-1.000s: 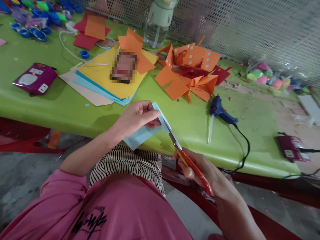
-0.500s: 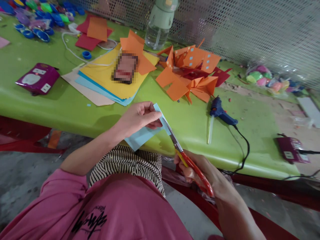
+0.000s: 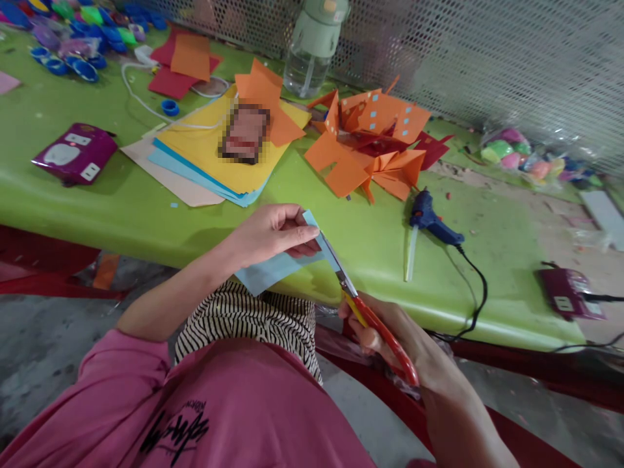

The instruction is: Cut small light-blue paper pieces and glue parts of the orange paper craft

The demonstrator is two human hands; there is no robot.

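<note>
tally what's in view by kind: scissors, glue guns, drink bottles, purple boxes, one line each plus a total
Scissors: 1
Glue gun: 1
Drink bottle: 1
Purple boxes: 2
Total: 5

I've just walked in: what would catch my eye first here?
Probably the red-handled scissors in the right hand, their blades at the light-blue paper pinched by the left hand. Beyond them, bright orange paper pieces lie heaped on the green tabletop, with a dark blue glue gun to their right, nearer the person.
</note>
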